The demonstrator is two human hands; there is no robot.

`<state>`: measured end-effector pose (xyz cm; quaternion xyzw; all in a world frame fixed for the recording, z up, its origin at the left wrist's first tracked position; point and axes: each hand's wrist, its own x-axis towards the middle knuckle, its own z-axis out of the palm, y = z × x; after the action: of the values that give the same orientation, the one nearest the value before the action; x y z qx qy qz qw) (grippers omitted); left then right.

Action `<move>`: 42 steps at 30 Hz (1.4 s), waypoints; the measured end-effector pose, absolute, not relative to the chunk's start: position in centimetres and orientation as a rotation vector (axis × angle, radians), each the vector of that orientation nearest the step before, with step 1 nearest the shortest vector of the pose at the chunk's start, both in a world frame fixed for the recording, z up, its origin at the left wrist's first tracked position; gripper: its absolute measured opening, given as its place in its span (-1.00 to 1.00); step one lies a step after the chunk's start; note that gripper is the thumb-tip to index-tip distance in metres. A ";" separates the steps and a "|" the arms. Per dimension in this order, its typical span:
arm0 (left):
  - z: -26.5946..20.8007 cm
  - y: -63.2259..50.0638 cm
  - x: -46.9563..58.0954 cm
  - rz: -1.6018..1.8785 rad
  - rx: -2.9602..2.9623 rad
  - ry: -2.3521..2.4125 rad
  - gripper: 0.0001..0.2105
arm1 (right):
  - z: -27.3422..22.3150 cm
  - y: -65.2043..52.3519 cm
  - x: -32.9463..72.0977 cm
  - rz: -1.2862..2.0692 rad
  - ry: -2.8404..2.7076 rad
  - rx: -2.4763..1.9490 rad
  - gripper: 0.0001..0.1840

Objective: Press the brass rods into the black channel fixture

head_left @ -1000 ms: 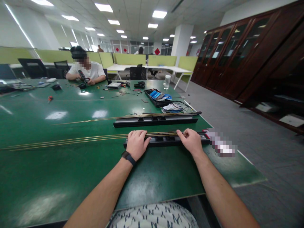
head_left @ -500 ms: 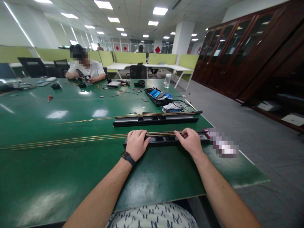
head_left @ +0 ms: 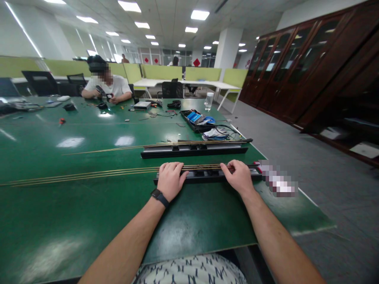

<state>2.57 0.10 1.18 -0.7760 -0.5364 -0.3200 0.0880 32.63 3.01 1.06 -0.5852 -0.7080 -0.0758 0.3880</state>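
My left hand [head_left: 171,179] is closed over the left end of a long black rail [head_left: 204,179], thumb on the near side and fingers over the far edge. Several thin brass rods [head_left: 118,172] run under that hand, along the rail, and stick out far to the left over the table. My right hand [head_left: 237,177] is curled over the right part of the rail, thumb and forefinger at the rods; its fingertips are partly hidden. A second black rail [head_left: 194,152] lies behind, parallel, with more thin brass rods [head_left: 127,147] on top of it.
The green table [head_left: 97,225] ends at an edge on the right. A blurred-out object [head_left: 278,180] lies beyond the rail's right end. Farther back are a black tray [head_left: 192,123] with blue items, gloves [head_left: 214,134] and a glass [head_left: 209,101]. A person [head_left: 108,85] sits across the table.
My right hand has slid slightly to the right along the rail. The left hand, the rods and both rails look much the same.
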 end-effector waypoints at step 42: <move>1.2 0.2 2.5 -0.963 -2.321 -1.583 -0.73 | 1.1 3.2 33.1 -0.175 -1.863 -1.483 -0.57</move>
<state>2.51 0.16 1.16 -0.7785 -0.5311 -0.3232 0.0857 33.08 3.21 1.09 -0.5776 -0.7254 -0.0680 0.3682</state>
